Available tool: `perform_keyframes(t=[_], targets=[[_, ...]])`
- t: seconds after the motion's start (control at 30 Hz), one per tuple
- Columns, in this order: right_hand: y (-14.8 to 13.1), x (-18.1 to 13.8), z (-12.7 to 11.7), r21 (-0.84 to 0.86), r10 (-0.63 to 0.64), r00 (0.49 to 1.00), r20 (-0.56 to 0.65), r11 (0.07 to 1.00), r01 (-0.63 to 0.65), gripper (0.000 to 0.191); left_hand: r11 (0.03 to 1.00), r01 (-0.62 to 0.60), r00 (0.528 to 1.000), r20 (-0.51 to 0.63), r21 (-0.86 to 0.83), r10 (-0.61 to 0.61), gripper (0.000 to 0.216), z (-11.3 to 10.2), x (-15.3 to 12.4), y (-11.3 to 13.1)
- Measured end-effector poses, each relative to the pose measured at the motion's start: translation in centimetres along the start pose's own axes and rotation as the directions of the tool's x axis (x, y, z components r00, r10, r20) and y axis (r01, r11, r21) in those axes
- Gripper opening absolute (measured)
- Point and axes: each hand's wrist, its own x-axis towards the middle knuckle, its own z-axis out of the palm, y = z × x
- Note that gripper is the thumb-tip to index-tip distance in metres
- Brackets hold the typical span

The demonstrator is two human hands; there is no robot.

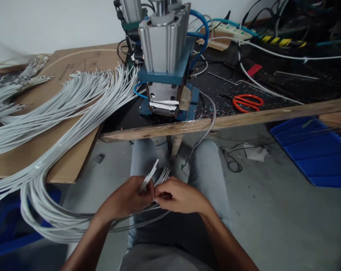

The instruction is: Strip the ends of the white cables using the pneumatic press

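Note:
Above my lap, my left hand (138, 194) is closed around a few white cables (150, 176), whose ends stick up past the thumb. My right hand (177, 194) meets it fingertip to fingertip in a pinch; whatever lies between those fingers is too small to make out. More white cable ends (163, 175) show just behind the two hands. From there a thick loop of white cables (54, 222) runs left beneath my left forearm and up to the cardboard. Ahead stands a pneumatic press (165, 49) with white strips at its lower front.
Bundles of white cables (60, 98) cover the cardboard sheet (71, 158) on the left. Orange-handled scissors (247, 102), hex keys and wire scraps lie on the black bench. Its wooden edge (244, 118) runs above my knees. Blue bins (314, 150) stand at both sides.

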Motion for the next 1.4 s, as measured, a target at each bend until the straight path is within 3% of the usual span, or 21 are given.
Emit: perform_keyframes(t=[0.1,0.17,0.23,0.27,0.33,0.4,0.43,0.47,0.53,0.6,0.63,0.73,0.87,1.13,1.4], targets=[[-0.4,0.6,1.5,0.132,0.122,0.957,-0.265,0.987,-0.089,0.042,0.995,-0.076,0.982,-0.176,-0.067,0.063,0.015,-0.2,0.3,0.2],[-1.0,1.0,2.3,0.268,0.18,0.896,-0.406,0.961,-0.071,0.056,0.97,-0.167,0.933,-0.346,-0.179,0.097,0.023,0.5,0.6,0.5],[-1.4,0.8,2.1,0.276,0.17,0.872,-0.46,0.96,-0.042,0.059,0.941,-0.255,0.879,-0.459,-0.224,0.129,0.024,1.1,0.5,0.8],[-1.5,0.5,1.7,0.222,0.13,0.899,-0.418,0.974,-0.037,0.055,0.94,-0.264,0.885,-0.441,-0.216,0.148,0.021,1.2,0.3,0.9],[-1.4,-0.3,0.4,0.074,0.028,0.981,-0.191,0.997,-0.015,0.041,0.967,-0.216,0.957,-0.225,-0.132,0.183,0.009,1.1,-0.1,0.7],[-0.9,-1.0,-0.2,0.007,-0.021,0.998,0.052,1.0,0.021,0.026,0.991,-0.133,0.99,0.054,-0.002,0.133,0.008,0.7,-0.4,0.1],[-0.6,-1.0,0.0,0.034,-0.003,0.997,0.083,0.999,0.0,0.025,0.994,-0.104,0.99,0.101,0.019,0.102,0.009,0.6,-0.4,-0.2],[-0.4,-0.9,0.5,0.109,0.047,0.998,0.048,0.993,-0.052,0.028,0.997,-0.079,0.995,0.055,-0.012,0.08,0.008,0.8,-0.3,-0.6],[-0.2,-0.1,2.2,0.372,0.216,0.968,-0.131,0.915,-0.154,0.048,0.973,-0.066,0.98,-0.197,-0.222,0.022,0.019,1.7,0.3,-1.2],[-0.5,1.2,4.4,0.628,0.381,0.876,-0.297,0.769,-0.122,0.072,0.866,-0.136,0.899,-0.427,-0.481,-0.096,0.037,3.2,1.0,-1.3],[-0.8,1.8,5.3,0.702,0.437,0.826,-0.355,0.708,-0.073,0.081,0.796,-0.181,0.864,-0.48,-0.577,-0.151,0.043,4.1,1.4,-1.2],[-2.0,3.2,6.8,0.779,0.536,0.709,-0.459,0.626,0.031,0.091,0.627,-0.291,0.814,-0.531,-0.722,-0.234,0.051,6.2,2.0,-0.5],[-2.7,3.8,6.9,0.759,0.565,0.632,-0.53,0.648,0.058,0.09,0.551,-0.386,0.755,-0.596,-0.74,-0.272,0.055,7.0,1.9,0.2],[-1.9,3.8,7.3,0.72,0.575,0.566,-0.59,0.693,0.047,0.088,0.545,-0.395,0.746,-0.604,-0.74,-0.28,0.056,7.2,2.0,0.3],[-2.1,3.2,6.4,0.672,0.538,0.57,-0.621,0.74,0.035,0.087,0.541,-0.386,0.774,-0.581,-0.747,-0.25,0.056,7.2,2.2,0.5]])
